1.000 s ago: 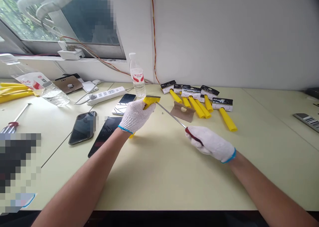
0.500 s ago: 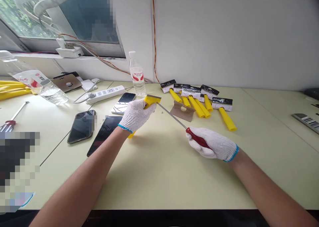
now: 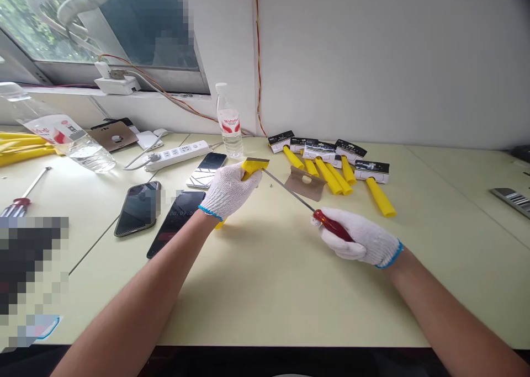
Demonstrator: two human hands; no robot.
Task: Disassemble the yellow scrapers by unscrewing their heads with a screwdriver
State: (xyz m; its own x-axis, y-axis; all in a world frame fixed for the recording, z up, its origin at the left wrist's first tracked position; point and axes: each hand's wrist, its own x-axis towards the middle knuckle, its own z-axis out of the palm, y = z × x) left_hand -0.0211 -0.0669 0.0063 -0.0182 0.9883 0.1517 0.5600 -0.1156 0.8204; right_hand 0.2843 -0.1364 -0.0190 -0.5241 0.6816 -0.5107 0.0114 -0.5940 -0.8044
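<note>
My left hand (image 3: 231,189), in a white knit glove, is closed around a yellow scraper (image 3: 253,167) with a dark flat blade along its top edge. The end of its yellow handle shows below the glove. In my gloved right hand (image 3: 358,234) is a screwdriver (image 3: 333,225) with a red handle and a long metal shaft. The shaft slants up to the left, and its tip meets the scraper's head near the blade; the exact contact point is too small to make out. A tiny bit of metal (image 3: 270,185) lies on the table just beyond.
Several yellow scrapers with black-and-white cards (image 3: 380,197) lie at the back right, near a folded brown card (image 3: 305,184). Phones (image 3: 137,208), a power strip (image 3: 178,156) and a water bottle (image 3: 229,126) stand or lie left. Another screwdriver (image 3: 25,197) rests far left.
The whole view has shifted slightly. My right hand's fingers have moved a little on the screwdriver's handle, while its tip stays at the scraper's head.
</note>
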